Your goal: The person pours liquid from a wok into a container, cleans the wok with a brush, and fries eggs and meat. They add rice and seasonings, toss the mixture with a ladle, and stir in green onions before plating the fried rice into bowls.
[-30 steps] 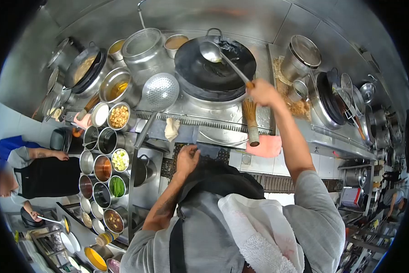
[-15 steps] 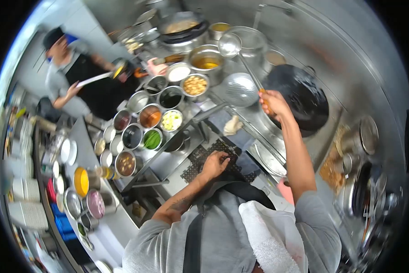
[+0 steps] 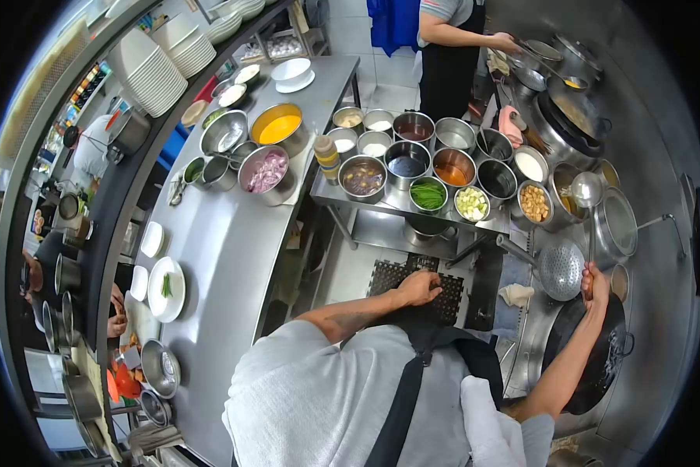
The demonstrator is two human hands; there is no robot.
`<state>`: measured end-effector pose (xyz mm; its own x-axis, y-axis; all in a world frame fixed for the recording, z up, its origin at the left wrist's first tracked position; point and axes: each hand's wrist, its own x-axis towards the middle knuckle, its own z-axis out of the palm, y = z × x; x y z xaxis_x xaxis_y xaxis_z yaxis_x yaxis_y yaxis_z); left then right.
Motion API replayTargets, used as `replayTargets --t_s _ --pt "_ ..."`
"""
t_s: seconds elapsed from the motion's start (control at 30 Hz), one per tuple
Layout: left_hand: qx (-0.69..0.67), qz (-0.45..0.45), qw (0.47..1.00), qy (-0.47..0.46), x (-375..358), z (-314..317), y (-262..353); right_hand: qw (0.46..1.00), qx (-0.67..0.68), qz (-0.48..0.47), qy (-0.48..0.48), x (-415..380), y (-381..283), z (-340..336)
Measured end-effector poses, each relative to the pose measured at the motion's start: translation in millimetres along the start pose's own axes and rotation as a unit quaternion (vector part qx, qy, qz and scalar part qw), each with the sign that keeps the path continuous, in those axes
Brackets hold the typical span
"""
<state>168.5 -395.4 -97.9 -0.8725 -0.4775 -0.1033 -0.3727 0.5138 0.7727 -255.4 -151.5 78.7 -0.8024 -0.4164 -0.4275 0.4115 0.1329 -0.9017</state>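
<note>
The view has swung a long way round since a second ago: back then the black wok filled the middle of the picture, and now the wok (image 3: 599, 354) sits far off at the right edge while the long steel counter (image 3: 233, 257) fills the middle. The right hand (image 3: 596, 279) has kept its grip clamped on the handle of the ladle (image 3: 585, 189), but the ladle's bowl has left the wok and now hangs over the pots by the seasoning tins, near a round steel pot (image 3: 619, 222). That looks like a scoop for sauce or oil (a guess, since the bowl of the ladle is too small to see into). The left hand (image 3: 418, 287) stays low by the dark apron, fingers curled together on the cloth, just as it was before. Beside the ladle lies a flat strainer full of holes (image 3: 561, 270). A rack of small tins (image 3: 431, 167) holds green beans, chopped white bits, fried cubes and dark sauces. On the counter stand a bowl of yellow liquid (image 3: 280, 124), a bowl of pink slices (image 3: 266, 171) and white plates (image 3: 167, 288). Tall stacks of white bowls (image 3: 159, 66) sit at the far side. Another person in a black apron (image 3: 451, 47) works at the far stove.
</note>
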Motion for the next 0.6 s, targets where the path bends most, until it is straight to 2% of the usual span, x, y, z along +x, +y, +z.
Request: replayTargets --t_s 0.03,0.07,0.1,0.13,0.17,0.23,0.27,0.33,0.37,0.4,0.43,0.47,0.5,0.53,0.57,0.6 --pt "0.001 0.002 1.000 -0.003 1 5 4 1.000 0.002 0.000 0.003 -3 10 -17" --pt "0.008 0.015 1.000 -0.018 4 8 11 0.977 0.177 0.009 -0.116 0 22 -40" --pt "0.015 0.029 0.999 -0.033 7 12 17 0.910 0.344 0.014 -0.229 -3 32 -60" --pt "0.023 0.044 0.998 -0.049 13 21 17 0.850 0.474 0.026 -0.229 -31 37 -66" --pt "0.025 0.052 0.997 -0.058 17 26 23 0.850 0.478 0.019 -0.221 -60 45 -69" --pt "0.028 0.104 0.990 -0.092 23 34 43 0.718 0.624 0.022 -0.309 -118 65 -78" --pt "0.025 0.089 0.988 -0.124 28 38 55 0.771 0.582 -0.017 -0.259 -144 83 -88" --pt "0.033 0.145 0.979 -0.138 37 58 63 0.867 0.472 -0.087 -0.131 -200 112 -104" --pt "0.032 0.167 0.977 -0.130 38 66 65 0.943 0.320 -0.089 -0.005 -238 116 -102" --pt "0.027 0.181 0.972 -0.145 39 71 71 0.979 0.127 -0.083 0.136 -272 122 -91" --pt "0.029 0.202 0.965 -0.166 38 77 77 0.958 -0.072 -0.058 0.270 -298 128 -86" --pt "0.034 0.193 0.961 -0.193 39 81 86 0.952 -0.059 -0.061 0.295 -311 138 -101" --pt "0.042 0.180 0.958 -0.219 37 85 94 0.903 -0.216 -0.146 0.341 -321 152 -123" --pt "0.030 0.202 0.957 -0.205 34 90 100 0.823 -0.370 -0.217 0.373 -331 168 -146" --pt "0.032 0.216 0.950 -0.223 36 95 102 0.715 -0.515 -0.268 0.389 -348 174 -154" --pt "0.018 0.231 0.947 -0.221 37 102 103 0.833 -0.378 -0.209 0.346 -361 182 -163"
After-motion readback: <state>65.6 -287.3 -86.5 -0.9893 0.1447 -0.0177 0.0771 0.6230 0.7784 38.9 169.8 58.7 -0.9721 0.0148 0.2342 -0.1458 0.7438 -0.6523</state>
